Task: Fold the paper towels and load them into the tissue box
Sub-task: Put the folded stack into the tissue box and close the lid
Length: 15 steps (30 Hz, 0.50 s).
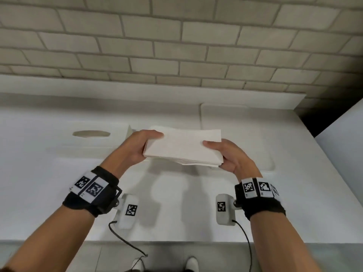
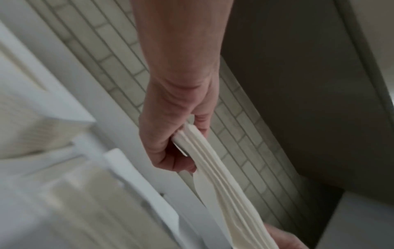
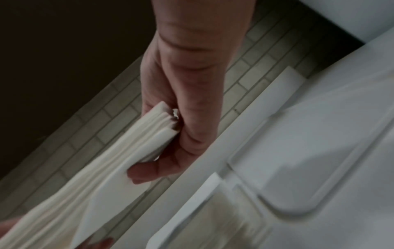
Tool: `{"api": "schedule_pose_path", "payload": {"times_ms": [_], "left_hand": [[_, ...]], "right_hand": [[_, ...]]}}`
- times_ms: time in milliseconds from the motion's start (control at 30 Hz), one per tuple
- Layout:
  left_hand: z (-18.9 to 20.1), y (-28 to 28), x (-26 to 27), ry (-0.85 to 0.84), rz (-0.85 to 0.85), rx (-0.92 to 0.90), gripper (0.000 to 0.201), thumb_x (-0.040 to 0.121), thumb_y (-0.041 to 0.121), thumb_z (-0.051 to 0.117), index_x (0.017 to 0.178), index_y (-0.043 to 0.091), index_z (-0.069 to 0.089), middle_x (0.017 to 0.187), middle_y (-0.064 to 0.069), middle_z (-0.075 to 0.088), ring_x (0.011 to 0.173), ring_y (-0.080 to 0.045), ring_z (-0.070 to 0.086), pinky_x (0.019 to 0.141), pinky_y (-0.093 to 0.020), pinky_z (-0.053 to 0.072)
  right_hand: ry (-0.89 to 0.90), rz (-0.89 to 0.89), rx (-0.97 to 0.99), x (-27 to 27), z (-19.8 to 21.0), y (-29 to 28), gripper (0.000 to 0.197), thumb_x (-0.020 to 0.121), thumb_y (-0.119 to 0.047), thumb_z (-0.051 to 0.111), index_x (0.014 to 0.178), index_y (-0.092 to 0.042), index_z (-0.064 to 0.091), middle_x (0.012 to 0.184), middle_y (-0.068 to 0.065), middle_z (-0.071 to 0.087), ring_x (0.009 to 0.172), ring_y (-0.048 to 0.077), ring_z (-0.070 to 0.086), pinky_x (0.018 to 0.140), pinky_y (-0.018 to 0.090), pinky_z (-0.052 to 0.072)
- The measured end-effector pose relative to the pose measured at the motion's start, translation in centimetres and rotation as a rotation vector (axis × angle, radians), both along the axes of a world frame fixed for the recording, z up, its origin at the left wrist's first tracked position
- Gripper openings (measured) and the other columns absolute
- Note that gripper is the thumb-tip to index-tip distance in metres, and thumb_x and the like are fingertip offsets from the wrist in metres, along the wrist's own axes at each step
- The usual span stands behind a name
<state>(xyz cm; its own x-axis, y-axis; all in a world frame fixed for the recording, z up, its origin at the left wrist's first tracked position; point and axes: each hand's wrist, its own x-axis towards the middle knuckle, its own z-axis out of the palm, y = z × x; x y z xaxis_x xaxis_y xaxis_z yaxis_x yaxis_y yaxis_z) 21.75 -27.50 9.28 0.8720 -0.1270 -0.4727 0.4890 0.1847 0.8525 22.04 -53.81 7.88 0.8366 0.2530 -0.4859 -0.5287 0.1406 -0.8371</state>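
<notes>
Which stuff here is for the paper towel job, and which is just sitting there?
For the job:
- thick stack of folded white paper towels, gripped at its ends by the left hand and right hand
- white lid with an oval slot

Just lying about:
- flat white rounded tray
- white table

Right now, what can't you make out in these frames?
- Tissue box's inside: head view, stack of paper towels covers it.
- Fingers beneath the stack: hidden by paper; left hand, right hand.
- Towel count: wrist views, motion blur.
- Tabletop detail: both wrist views, smeared.
</notes>
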Motion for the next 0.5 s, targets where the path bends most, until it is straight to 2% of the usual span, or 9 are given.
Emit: {"api": "schedule_pose_path", "payload": {"times_ms": [100,200,300,333,400,500], "left_hand": [[-2.0,4.3,-1.8,0.118,0.039,-0.053,0.034,0.086,0.009,0.059,0.12,0.006,0.062,0.112,-0.009,0.068,0.093,-0.022,0.067,0.073,-0.029,0.054],[-4.1,6.5,-3.7,0.18,0.024,-0.003,0.03,0.084,0.004,0.061,0.114,0.001,0.065,0.111,-0.011,0.071,0.094,-0.026,0.07,0.076,-0.032,0.058],[-6.3,7.1,-5.0,0.095,0.013,0.137,0.025,0.084,-0.003,0.063,0.108,0.003,0.068,0.114,-0.015,0.072,0.103,-0.029,0.069,0.095,-0.039,0.051],[-6.9,7.0,-5.4,0.046,0.025,0.2,0.025,0.083,-0.003,0.064,0.106,0.007,0.069,0.115,-0.014,0.071,0.104,-0.029,0.068,0.096,-0.039,0.05],[-8.0,6.5,-6.1,-0.054,0.073,0.303,0.03,0.083,-0.001,0.066,0.109,0.015,0.066,0.116,-0.01,0.07,0.103,-0.026,0.067,0.091,-0.036,0.051],[-9.3,6.3,-7.1,-0.173,0.117,0.321,0.033,0.086,0.001,0.066,0.108,0.025,0.063,0.106,0.004,0.071,0.096,-0.013,0.066,0.081,-0.024,0.049]], "right_hand": [[0.018,0.032,0.008,-0.9,-1.2,3.6,0.036,0.087,-0.007,0.067,0.121,0.003,0.063,0.117,0.017,0.07,0.093,0.026,0.072,0.072,0.032,0.061],[0.029,0.078,-0.044,-2.1,-2.9,5.6,0.034,0.086,-0.006,0.069,0.119,0.002,0.064,0.116,0.016,0.071,0.1,0.026,0.072,0.081,0.033,0.06],[-0.001,0.147,-0.24,-3.1,-5.4,6.5,0.036,0.08,-0.012,0.076,0.114,-0.005,0.067,0.11,0.01,0.075,0.105,0.028,0.07,0.101,0.044,0.051],[-0.024,0.144,-0.312,-3.5,-6.1,6.7,0.035,0.078,-0.014,0.077,0.112,-0.009,0.068,0.107,0.008,0.075,0.105,0.029,0.07,0.101,0.045,0.05],[-0.1,0.083,-0.374,-4.3,-6.9,7.1,0.029,0.083,-0.013,0.073,0.111,-0.01,0.069,0.105,0.008,0.075,0.102,0.028,0.07,0.093,0.038,0.054],[-0.218,0.022,-0.322,-5.7,-7.6,7.2,0.028,0.085,-0.009,0.069,0.113,-0.014,0.07,0.107,0.006,0.075,0.101,0.022,0.071,0.091,0.033,0.054]]}}
